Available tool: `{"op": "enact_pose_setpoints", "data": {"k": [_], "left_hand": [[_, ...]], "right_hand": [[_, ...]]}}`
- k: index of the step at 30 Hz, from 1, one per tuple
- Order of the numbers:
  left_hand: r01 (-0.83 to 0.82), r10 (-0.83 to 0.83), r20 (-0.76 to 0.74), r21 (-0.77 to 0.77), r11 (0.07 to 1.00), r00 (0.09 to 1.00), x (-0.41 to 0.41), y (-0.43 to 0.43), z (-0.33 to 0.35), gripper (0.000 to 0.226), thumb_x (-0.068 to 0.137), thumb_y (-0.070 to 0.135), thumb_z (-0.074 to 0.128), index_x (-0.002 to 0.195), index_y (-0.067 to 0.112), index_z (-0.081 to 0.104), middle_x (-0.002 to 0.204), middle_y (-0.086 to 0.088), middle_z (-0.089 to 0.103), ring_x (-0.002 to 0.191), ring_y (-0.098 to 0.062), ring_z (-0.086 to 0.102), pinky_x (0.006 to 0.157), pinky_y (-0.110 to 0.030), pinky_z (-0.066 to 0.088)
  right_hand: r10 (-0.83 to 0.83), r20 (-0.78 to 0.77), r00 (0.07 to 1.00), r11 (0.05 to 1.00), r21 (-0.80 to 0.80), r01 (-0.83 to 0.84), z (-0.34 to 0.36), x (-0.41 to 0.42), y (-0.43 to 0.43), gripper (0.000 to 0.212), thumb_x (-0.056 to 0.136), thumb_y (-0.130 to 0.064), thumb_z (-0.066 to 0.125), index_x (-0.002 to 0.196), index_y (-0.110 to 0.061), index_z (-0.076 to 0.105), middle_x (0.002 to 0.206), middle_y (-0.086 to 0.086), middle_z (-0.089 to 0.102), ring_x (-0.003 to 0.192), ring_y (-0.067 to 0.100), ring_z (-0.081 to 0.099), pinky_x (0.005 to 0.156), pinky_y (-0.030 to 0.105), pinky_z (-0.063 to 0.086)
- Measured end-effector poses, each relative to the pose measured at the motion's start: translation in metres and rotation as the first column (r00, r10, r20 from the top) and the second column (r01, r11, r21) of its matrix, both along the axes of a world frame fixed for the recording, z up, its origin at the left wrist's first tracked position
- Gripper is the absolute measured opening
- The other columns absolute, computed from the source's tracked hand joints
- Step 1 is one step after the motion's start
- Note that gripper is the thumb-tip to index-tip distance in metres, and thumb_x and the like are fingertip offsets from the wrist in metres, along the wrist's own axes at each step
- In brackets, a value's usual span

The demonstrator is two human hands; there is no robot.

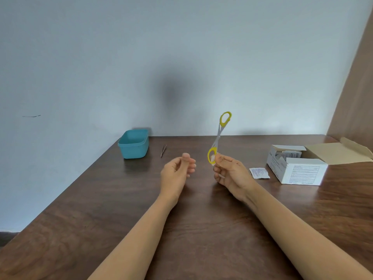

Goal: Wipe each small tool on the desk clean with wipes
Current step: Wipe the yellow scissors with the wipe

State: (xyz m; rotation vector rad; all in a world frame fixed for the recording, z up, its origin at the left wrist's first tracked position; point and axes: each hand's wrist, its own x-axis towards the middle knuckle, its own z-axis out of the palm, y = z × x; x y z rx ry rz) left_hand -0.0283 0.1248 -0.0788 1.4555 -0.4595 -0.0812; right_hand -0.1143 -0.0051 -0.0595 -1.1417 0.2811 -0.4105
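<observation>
One pair yellow-handled scissors [219, 136] raised above counter [101, 199], lower loop pinched in our right hand [230, 172] fingers [222, 158]; blades hard to make out. Left hand [177, 170] loosely curled, empty. On counter we count one tweezers [163, 150], one teal tub [134, 143], one wipe packet [259, 173], one open wipe box [298, 172], contents unclear.

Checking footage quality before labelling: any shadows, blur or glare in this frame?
Head view: soft dark shadow on the wall; scissors in the right hand slightly blurred; print on the wipe box too soft to read; no harsh glare on the desk.
</observation>
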Motion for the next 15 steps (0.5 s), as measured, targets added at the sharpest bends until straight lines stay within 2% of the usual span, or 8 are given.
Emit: {"op": "enact_pose_setpoints", "data": {"k": [3, 5, 7, 9, 10, 12, 15], "left_hand": [[0.076, -0.095, 0.164, 0.120, 0.990, 0.982, -0.0061, -0.0026, -0.0003, 0.031, 0.097, 0.028, 0.054, 0.086, 0.005, 0.072, 0.074, -0.001, 0.070, 0.061, -0.004, 0.062, 0.059, -0.011, 0.046], [0.084, -0.141, 0.269, 0.212, 0.974, 0.953, -0.0078, -0.0021, -0.0026, 0.030, 0.096, 0.033, 0.055, 0.084, 0.012, 0.072, 0.074, 0.002, 0.071, 0.062, -0.007, 0.063, 0.065, -0.019, 0.052], [0.061, -0.174, 0.351, 0.310, 0.949, 0.920, -0.0072, -0.0018, -0.0054, 0.028, 0.096, 0.039, 0.053, 0.082, 0.022, 0.071, 0.074, 0.006, 0.071, 0.067, -0.016, 0.065, 0.068, -0.029, 0.054], [0.039, -0.190, 0.404, 0.354, 0.934, 0.895, -0.0084, -0.0018, -0.0057, 0.028, 0.098, 0.037, 0.051, 0.078, 0.026, 0.068, 0.072, 0.008, 0.070, 0.065, -0.015, 0.062, 0.062, -0.025, 0.050], [0.025, -0.189, 0.427, 0.360, 0.932, 0.884, -0.0093, -0.0018, -0.0056, 0.030, 0.099, 0.035, 0.050, 0.077, 0.024, 0.067, 0.070, 0.008, 0.069, 0.061, -0.006, 0.059, 0.059, -0.019, 0.045], [-0.005, -0.182, 0.462, 0.374, 0.927, 0.868, -0.0114, -0.0016, -0.0041, 0.034, 0.100, 0.031, 0.047, 0.076, 0.015, 0.065, 0.066, 0.007, 0.066, 0.059, -0.001, 0.056, 0.057, -0.012, 0.039], [-0.034, -0.185, 0.478, 0.413, 0.910, 0.858, -0.0112, -0.0018, -0.0050, 0.040, 0.101, 0.031, 0.044, 0.071, 0.010, 0.060, 0.062, 0.001, 0.061, 0.056, -0.006, 0.051, 0.057, -0.024, 0.041]], "right_hand": [[-0.030, 0.013, 0.999, 0.994, 0.110, 0.028, -0.0014, 0.0007, -0.0026, 0.010, 0.087, -0.020, 0.064, 0.083, -0.012, 0.069, 0.065, -0.002, 0.056, 0.062, 0.009, 0.048, 0.055, 0.018, 0.047], [-0.019, 0.014, 1.000, 0.995, 0.099, 0.018, -0.0030, 0.0012, -0.0036, 0.011, 0.088, -0.018, 0.063, 0.083, -0.011, 0.070, 0.064, -0.002, 0.056, 0.063, 0.009, 0.048, 0.055, 0.017, 0.047], [0.012, 0.009, 1.000, 1.000, 0.028, -0.012, -0.0045, 0.0021, -0.0021, 0.015, 0.089, -0.014, 0.062, 0.079, -0.011, 0.072, 0.065, -0.001, 0.056, 0.063, 0.009, 0.046, 0.057, 0.016, 0.047], [0.038, -0.003, 0.999, 0.995, -0.088, -0.038, -0.0061, 0.0032, 0.0010, 0.021, 0.089, -0.013, 0.062, 0.074, -0.013, 0.076, 0.068, 0.001, 0.054, 0.062, 0.008, 0.044, 0.059, 0.017, 0.045], [0.039, -0.008, 0.999, 0.989, -0.139, -0.040, -0.0070, 0.0039, 0.0026, 0.022, 0.089, -0.013, 0.062, 0.073, -0.014, 0.077, 0.070, 0.003, 0.053, 0.062, 0.009, 0.043, 0.060, 0.018, 0.043], [0.015, -0.012, 1.000, 0.982, -0.186, -0.017, -0.0087, 0.0048, 0.0048, 0.022, 0.088, -0.012, 0.063, 0.072, -0.015, 0.077, 0.072, 0.006, 0.056, 0.062, 0.010, 0.042, 0.062, 0.021, 0.041], [-0.009, -0.001, 1.000, 0.978, -0.206, 0.009, -0.0101, 0.0051, 0.0064, 0.016, 0.085, -0.014, 0.068, 0.072, -0.015, 0.078, 0.075, 0.007, 0.061, 0.065, 0.012, 0.043, 0.064, 0.023, 0.039]]}}
